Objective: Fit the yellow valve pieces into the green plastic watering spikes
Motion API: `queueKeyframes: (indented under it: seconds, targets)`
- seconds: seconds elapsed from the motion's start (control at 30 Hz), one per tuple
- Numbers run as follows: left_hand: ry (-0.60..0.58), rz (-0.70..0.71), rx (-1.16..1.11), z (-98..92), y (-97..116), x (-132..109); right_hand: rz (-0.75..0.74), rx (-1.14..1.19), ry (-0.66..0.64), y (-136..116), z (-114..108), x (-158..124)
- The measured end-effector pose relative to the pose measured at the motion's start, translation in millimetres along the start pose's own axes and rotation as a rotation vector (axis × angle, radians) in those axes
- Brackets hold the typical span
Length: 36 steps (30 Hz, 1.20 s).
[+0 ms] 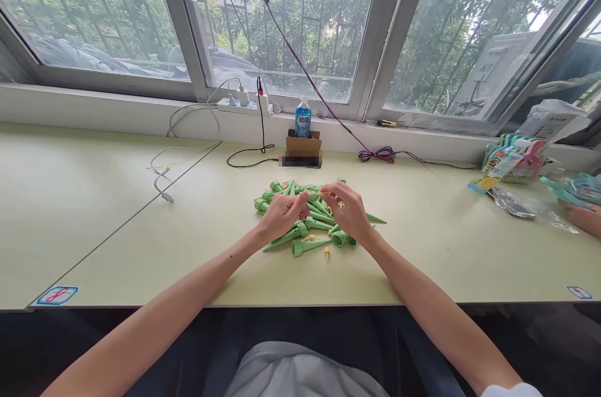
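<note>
Over the pile of green plastic spikes [312, 244], my left hand [283, 215] is closed on one green spike [313, 196], whose end shows beyond the thumb. Close to that end, my right hand [348, 208] pinches a small yellow tip [323, 192]. The two pieces are very near each other; I cannot tell whether they touch. The spikes lie in a jumble, each a long cone with a ridged, cup-like collar. Small yellow pieces are scattered among them, and one yellow tip [327, 253] sits apart at the front of the pile.
A blue-labelled bottle [303, 119] stands behind a small cardboard box [303, 146] near the window. Cables [378, 154] run along the back, by a power strip [244, 106]. At right are packaged goods [504, 165] and another person's hand [582, 216].
</note>
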<state>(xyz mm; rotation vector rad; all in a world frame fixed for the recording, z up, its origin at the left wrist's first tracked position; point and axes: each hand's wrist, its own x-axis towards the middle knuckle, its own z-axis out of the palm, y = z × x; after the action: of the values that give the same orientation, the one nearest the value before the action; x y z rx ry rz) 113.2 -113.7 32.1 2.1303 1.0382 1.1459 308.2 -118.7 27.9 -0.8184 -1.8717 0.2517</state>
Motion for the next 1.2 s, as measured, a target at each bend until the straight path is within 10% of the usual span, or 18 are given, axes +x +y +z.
queueKeyframes:
  seconds: [0.57,1.2]
  targets:
    - [-0.12,0.014,-0.041,-6.6,6.4,-1.4,-0.061,0.037,-0.014,-1.0,-3.3,1.8]
    - [0.022,0.229,0.126,-6.1,2.5,-3.2,0.007,0.095,-0.037,-2.4,-0.3,0.0]
